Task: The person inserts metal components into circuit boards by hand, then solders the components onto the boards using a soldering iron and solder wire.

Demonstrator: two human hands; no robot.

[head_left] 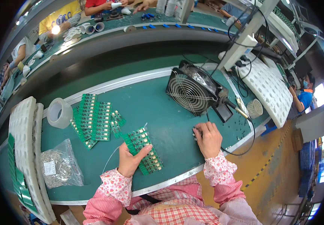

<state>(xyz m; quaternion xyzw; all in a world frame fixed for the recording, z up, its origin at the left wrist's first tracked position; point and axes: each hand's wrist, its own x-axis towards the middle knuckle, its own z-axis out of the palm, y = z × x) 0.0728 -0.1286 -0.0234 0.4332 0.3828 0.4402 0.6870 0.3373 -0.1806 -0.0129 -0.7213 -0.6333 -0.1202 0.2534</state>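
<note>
Green counter [162, 112] fills the view, curving off toward 10 o'clock. White foam tray [25, 150] stands long at 8 o'clock, a second foam tray [268, 88] at 2 o'clock. Black fan [190, 92] sits at 1 o'clock, grille facing the worker, with a soldering iron [237, 108] on its stand just beside it, cord looping past the right wrist. Stack of green circuit panels [94, 118] lies at 10 o'clock, tape roll [59, 112] left of it, clear bag of small metal parts [61, 167] at 8 o'clock. Left hand [129, 161] at 6 o'clock is closed around a green circuit panel [145, 150], thumb across its face, panel tilted toward 5 o'clock. Right hand [208, 139] at 4 o'clock is curled, fingertips pinching something small; what, I cannot tell. Judgement: keep the panel steadied flat against the counter, grip clear of the components. The iron's cord crowds the right hand.
</note>
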